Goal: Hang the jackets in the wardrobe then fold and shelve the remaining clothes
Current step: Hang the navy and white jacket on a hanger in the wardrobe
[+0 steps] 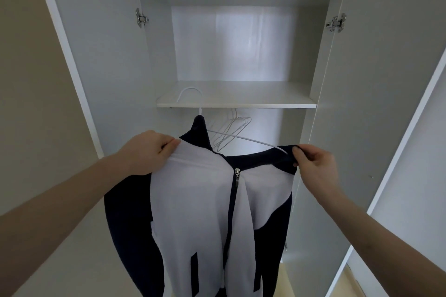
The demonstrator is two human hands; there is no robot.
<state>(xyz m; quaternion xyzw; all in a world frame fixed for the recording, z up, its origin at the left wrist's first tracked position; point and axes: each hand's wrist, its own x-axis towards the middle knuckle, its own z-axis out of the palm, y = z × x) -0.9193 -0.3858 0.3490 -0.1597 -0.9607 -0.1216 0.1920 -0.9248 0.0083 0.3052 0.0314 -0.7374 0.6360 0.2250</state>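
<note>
My left hand (147,152) and right hand (313,164) pinch the zip jacket's (200,200) shoulders, dressing the white hanger (243,138). Next, I judge: seat right shoulder, hook inside wardrobe (236,101).

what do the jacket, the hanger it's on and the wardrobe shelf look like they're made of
Jacket: soft knit or fleece-like fabric, matte, white and dark navy; it drapes in folds, with a metal-looking zip pull.
Hanger: thin white rod, probably coated wire or plastic; smooth, slightly glossy.
Shelf: pale laminated board, likely, with a faint woodgrain pattern and a flat edge.

Bedroom — open wardrobe (236,94), hangers (235,128)
</note>
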